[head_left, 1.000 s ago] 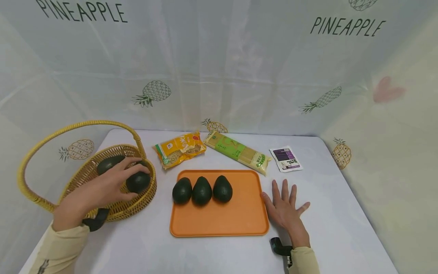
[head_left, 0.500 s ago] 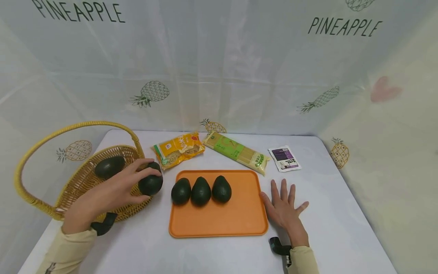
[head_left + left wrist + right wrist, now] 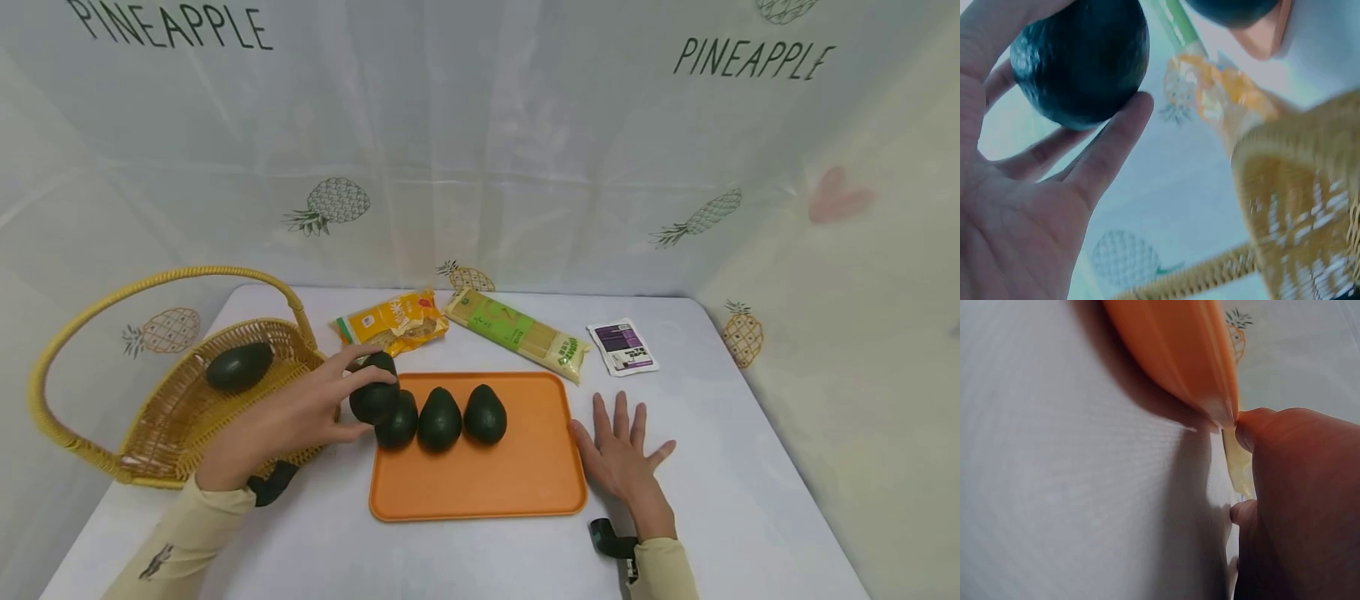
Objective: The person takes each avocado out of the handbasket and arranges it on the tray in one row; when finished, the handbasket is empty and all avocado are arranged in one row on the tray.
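Observation:
My left hand [image 3: 311, 406] grips a dark green avocado [image 3: 373, 392] between thumb and fingers, at the left edge of the orange tray [image 3: 480, 492]. In the left wrist view the same avocado [image 3: 1085, 62] sits in the curl of the fingers. Three more avocados [image 3: 440, 419] stand in a row on the tray's left half, and the held one overlaps the leftmost in the head view. Another avocado [image 3: 239, 367] lies in the wicker basket [image 3: 161, 417] at the left. My right hand [image 3: 624, 458] rests spread beside the tray, its thumb at the tray's right rim [image 3: 1210, 394].
Behind the tray lie an orange-yellow food bag [image 3: 397, 321], a long green-labelled pack of noodles [image 3: 517, 332] and a small white and purple sachet [image 3: 622, 347]. The basket's tall handle [image 3: 180, 273] arches over its left side. A pineapple-print curtain [image 3: 480, 167] hangs behind the white table.
My left hand has lifted an avocado out of the basket and carried it right to the tray's left edge. The right hand has stayed in place.

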Available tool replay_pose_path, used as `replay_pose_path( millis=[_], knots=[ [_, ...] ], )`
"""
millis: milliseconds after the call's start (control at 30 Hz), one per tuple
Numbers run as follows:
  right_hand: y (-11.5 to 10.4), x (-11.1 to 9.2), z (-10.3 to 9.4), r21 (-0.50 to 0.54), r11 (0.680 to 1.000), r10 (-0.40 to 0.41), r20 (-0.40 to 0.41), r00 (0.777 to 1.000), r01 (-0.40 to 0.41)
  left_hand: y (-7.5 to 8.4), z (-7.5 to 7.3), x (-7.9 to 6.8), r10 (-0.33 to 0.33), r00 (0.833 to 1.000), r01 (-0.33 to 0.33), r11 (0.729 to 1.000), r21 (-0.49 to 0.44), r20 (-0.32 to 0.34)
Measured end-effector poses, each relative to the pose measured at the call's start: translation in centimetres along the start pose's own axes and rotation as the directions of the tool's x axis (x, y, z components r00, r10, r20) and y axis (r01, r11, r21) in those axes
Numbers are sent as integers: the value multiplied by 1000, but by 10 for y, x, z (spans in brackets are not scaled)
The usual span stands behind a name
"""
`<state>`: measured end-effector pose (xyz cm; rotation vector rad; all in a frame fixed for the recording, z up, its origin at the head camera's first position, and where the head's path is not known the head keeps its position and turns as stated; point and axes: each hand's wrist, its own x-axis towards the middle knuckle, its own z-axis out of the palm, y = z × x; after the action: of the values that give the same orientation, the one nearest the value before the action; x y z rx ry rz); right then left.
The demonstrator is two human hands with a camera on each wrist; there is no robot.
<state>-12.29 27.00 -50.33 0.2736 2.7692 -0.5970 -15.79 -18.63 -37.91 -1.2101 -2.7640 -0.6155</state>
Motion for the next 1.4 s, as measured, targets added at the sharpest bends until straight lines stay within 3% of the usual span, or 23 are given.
replay_pose_path(
  millis=[600,933,1400],
  knots=[
    [-1,0,-2,10,1000,-4,-15,1000,4,11,31,29,69,996,-69,998,13,-53],
    [-1,-1,-1,15,1000,-5,-18,1000,6,19,38,40,57,998,-57,998,-32,-13],
    [-1,-1,-2,2,1000,0,-11,1000,0,26,43,56,97,995,-97,995,-4,-26]
  ],
)
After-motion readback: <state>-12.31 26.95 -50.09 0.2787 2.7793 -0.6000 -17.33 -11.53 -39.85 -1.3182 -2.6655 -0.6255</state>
